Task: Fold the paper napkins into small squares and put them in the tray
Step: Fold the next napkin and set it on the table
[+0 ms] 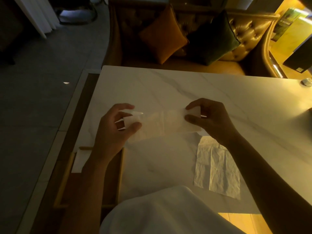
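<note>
The left hand (116, 127) and right hand (209, 117) each pinch one end of a white paper napkin (162, 122) stretched over the white marble table (168, 85); a second crumpled white napkin (217, 168) lies flat at the table's near side, and a wood-rimmed tray (65, 179) at the table's left edge holds a folded white piece (78, 160)

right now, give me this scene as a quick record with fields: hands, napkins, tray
left hand: pinches the left end of the held napkin
right hand: pinches the right end of it
held napkin: thin white paper napkin, stretched between both hands over the white marble table
spare napkin: crumpled white paper sheet, lying flat on the table beside the right forearm
tray: dark tray with pale wooden rim, under the left forearm
tray contents: one folded white napkin piece
</note>
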